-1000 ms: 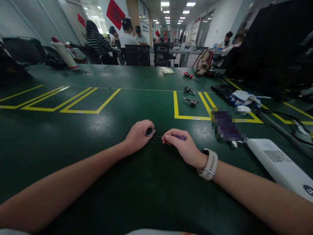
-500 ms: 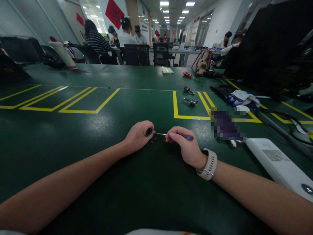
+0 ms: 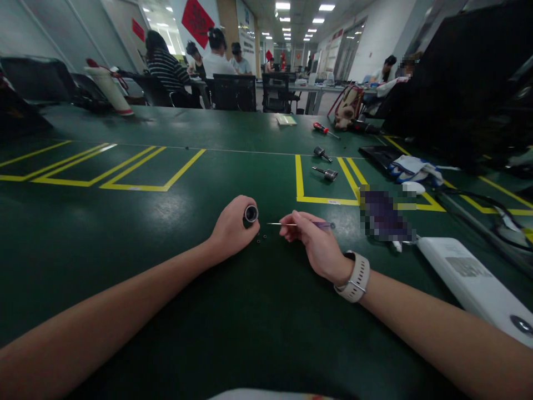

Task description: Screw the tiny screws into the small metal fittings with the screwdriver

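My left hand (image 3: 234, 226) is closed around a dark hollow cylindrical part (image 3: 251, 214) with a shiny metal rim, its open end facing me. My right hand (image 3: 310, 236) has its fingers pinched on a thin screwdriver (image 3: 327, 225) with a purple handle. The slim metal shaft points left towards the part, its tip a short way off and not touching. Several tiny rings, perhaps nuts or washers (image 3: 265, 236), lie on the green table (image 3: 233, 322) just under my left fingers. Whatever else my left palm covers is hidden.
Inside a yellow-taped area lie two metal parts with shafts (image 3: 330, 174). Behind them is a red-handled screwdriver (image 3: 322, 129). To the right are a blurred dark phone-like object (image 3: 385, 214), a white device (image 3: 462, 266), gloves (image 3: 416, 168) and cables. Several people sit beyond the table.
My left hand has lifted slightly and tilted the part, so its opening shows more. The screwdriver tip, at the left hand before, is now apart from it.
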Demonstrator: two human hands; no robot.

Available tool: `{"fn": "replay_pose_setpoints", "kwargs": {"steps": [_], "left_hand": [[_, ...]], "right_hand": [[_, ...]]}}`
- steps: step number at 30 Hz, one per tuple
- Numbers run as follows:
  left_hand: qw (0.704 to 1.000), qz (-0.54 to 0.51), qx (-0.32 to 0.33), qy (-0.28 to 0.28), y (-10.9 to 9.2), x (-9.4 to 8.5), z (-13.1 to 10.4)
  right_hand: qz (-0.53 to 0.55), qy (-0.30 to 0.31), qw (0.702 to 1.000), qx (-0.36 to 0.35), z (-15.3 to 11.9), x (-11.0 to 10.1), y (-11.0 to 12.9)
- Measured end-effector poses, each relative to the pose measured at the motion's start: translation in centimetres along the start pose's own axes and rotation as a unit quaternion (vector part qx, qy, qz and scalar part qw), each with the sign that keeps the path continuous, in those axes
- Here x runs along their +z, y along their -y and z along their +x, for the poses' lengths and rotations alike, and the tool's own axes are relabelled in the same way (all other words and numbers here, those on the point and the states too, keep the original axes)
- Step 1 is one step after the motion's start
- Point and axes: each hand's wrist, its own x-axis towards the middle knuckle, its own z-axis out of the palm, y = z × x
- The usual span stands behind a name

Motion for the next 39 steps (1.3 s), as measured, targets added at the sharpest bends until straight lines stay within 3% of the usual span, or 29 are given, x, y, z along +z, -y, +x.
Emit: {"fn": "replay_pose_setpoints", "kwargs": {"steps": [3,9,17,22,24,27,31,34,39], "left_hand": [[1.000,-0.008,0.007,-0.022,0.3,0.1,0.1],[0.996,0.063,-0.006,-0.061,0.5,0.1,0.1],[0.996,-0.070,-0.013,-0.045,0.9,0.4,0.0],[0.988,-0.145,-0.050,-0.029,1.2,0.4,0.3],[0.966,-0.245,-0.086,0.004,1.1,0.4,0.4],[0.890,-0.418,-0.176,0.035,0.6,0.4,0.4],[0.804,-0.536,-0.255,0.024,-0.2,0.2,0.5],[0.782,-0.561,-0.271,0.018,-0.5,0.2,0.5],[0.789,-0.553,-0.266,0.031,-0.6,0.2,0.4]], "right_hand": [[-0.066,0.050,0.997,-0.011,-0.3,0.0,-0.1],[-0.182,0.024,0.983,-0.024,-0.3,0.2,0.0],[-0.261,0.040,0.964,-0.022,-0.5,0.8,0.6],[-0.318,0.016,0.948,-0.022,-0.4,1.0,1.1],[-0.344,-0.008,0.939,0.001,-0.3,0.9,1.5],[-0.360,-0.039,0.930,0.057,-0.3,0.8,2.1],[-0.349,-0.014,0.937,0.002,-0.3,0.8,1.7],[-0.326,0.022,0.944,-0.049,-0.4,0.6,1.2],[-0.297,0.039,0.946,-0.123,-0.6,0.3,1.0]]}}
